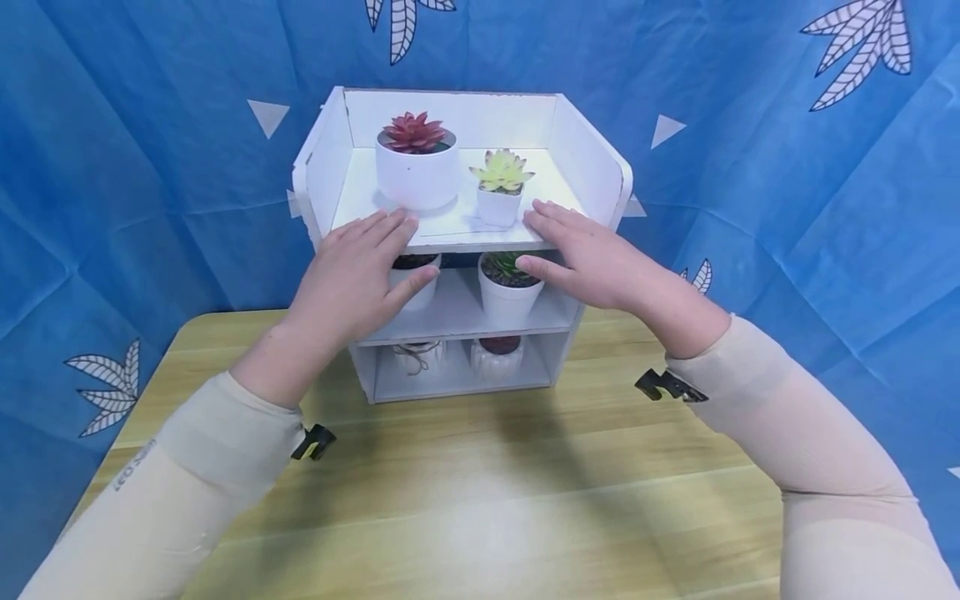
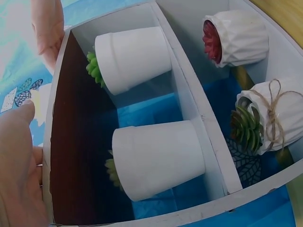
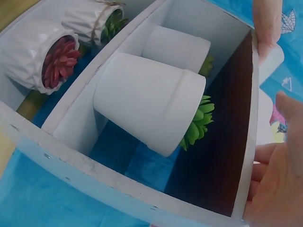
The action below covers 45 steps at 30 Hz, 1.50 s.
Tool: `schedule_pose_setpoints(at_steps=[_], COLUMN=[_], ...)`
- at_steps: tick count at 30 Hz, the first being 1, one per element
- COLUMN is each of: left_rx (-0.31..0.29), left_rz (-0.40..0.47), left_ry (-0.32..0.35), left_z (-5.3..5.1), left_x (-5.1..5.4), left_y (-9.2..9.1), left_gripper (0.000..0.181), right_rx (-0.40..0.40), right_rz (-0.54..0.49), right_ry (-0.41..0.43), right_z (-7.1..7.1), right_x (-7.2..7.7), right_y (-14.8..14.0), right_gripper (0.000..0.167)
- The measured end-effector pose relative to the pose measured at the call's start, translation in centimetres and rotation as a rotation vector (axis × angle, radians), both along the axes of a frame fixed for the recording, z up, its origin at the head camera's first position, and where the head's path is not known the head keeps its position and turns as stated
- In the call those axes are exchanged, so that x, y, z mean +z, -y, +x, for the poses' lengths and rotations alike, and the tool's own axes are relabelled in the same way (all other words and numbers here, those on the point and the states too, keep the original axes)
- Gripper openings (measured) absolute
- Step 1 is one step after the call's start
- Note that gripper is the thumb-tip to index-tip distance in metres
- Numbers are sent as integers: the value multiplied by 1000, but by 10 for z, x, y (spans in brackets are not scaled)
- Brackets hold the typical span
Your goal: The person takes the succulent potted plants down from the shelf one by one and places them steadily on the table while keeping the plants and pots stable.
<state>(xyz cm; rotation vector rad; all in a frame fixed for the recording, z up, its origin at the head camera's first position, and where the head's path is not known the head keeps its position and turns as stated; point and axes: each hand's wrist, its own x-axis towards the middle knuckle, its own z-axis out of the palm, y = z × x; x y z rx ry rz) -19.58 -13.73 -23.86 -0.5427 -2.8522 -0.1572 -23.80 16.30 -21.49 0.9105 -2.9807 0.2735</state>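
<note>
A white three-level shelf [image 1: 318, 179] stands against the blue cloth. My left hand [image 1: 345, 279] lies at the front left edge of its top board, fingers extended just before a white pot with a red succulent [image 1: 417, 173]. At the right of that edge is my right hand [image 1: 592, 258], fingers outstretched beside a small white pot with a yellow-green succulent [image 1: 499, 200]. Neither hand grips a pot. Two plain white pots [image 2: 158, 158] with green plants occupy the middle level. Below stand a twine-tied white pot [image 2: 279, 113] and a ridged white pot with a red succulent [image 3: 33, 56].
The shelf stands on a wooden table [image 1: 465, 492], towards its back. Blue cloth [image 1: 150, 167] printed with leaves and triangles hangs behind and at both sides. A black clip [image 1: 313, 442] sits at the left sleeve's cuff, another clip [image 1: 670, 386] at the right.
</note>
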Motion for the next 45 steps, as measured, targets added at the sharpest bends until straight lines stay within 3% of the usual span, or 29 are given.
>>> schedule_pose_setpoints(at_steps=[16, 29, 45], left_rx=[-8, -4, 6], left_rz=[35, 27, 9], left_ry=[-72, -76, -71], left_z=[-2, 0, 1], left_x=[-5, -6, -3], left_y=[0, -1, -2], left_gripper=[81, 85, 86], right_rx=[-85, -153, -168], right_rz=[-139, -221, -297], right_ry=[-30, 12, 69], right_z=[-8, -12, -19], right_x=[3, 6, 13], right_y=[12, 21, 26], right_gripper=[81, 85, 82])
